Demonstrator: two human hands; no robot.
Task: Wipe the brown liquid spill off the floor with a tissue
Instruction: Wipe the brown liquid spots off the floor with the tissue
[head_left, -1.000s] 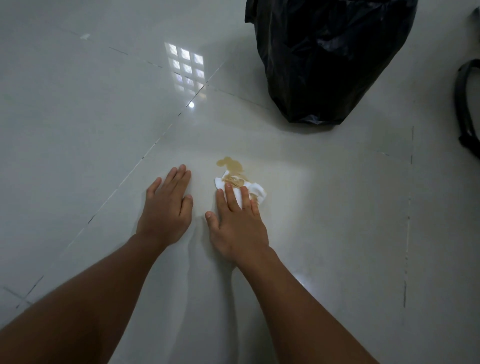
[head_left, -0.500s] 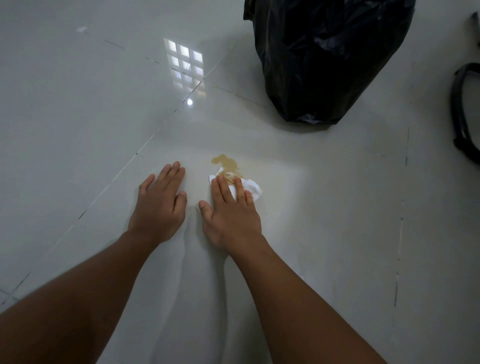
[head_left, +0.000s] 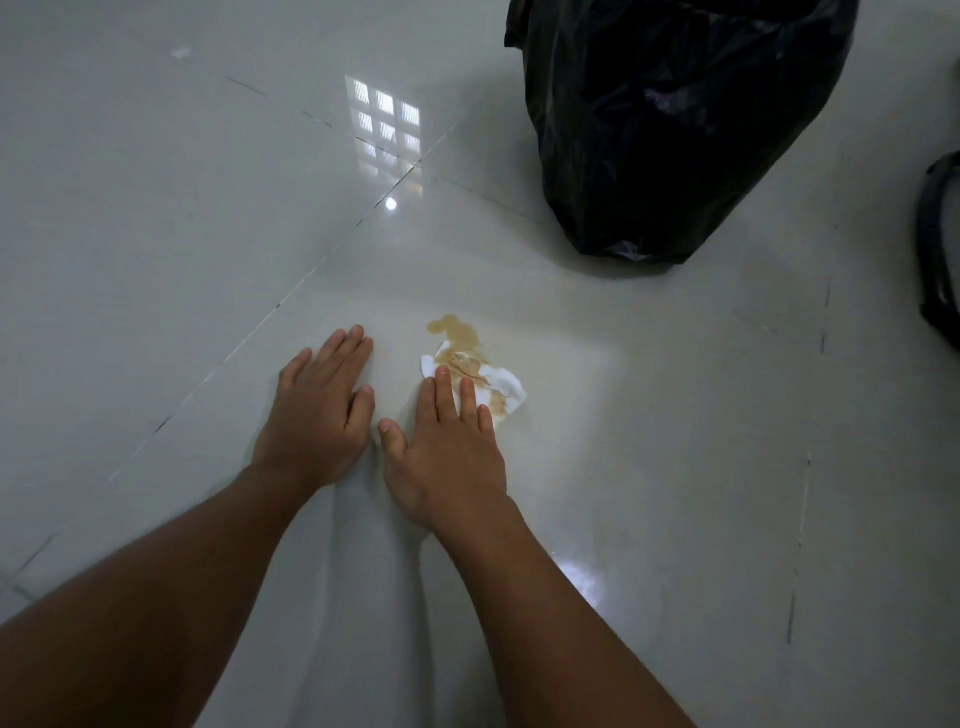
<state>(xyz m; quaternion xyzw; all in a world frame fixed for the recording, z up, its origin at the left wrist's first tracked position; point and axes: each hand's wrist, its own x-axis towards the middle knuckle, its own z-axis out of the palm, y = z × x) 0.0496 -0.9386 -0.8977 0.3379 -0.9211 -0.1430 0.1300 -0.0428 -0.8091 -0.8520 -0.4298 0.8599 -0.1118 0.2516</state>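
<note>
We see both forearms reaching in from the bottom of the frame toward its centre, palms down on the glossy pale tiled floor (head_left: 675, 467). The left hand (head_left: 319, 415) lies flat on bare tile, its fingers extended and close together, holding nothing. Just right of it, the right hand (head_left: 449, 452) also lies flat, thumb splayed toward the left hand, its fingers slightly apart and pressing down on the near edge of a white tissue (head_left: 498, 384). The tissue is crumpled, stained brown, and lies over the near part of the brown liquid spill (head_left: 454, 332), which still shows on the tile just above it. At the upper right of the frame stands a black plastic bag (head_left: 675, 124), well apart from the hands.
</note>
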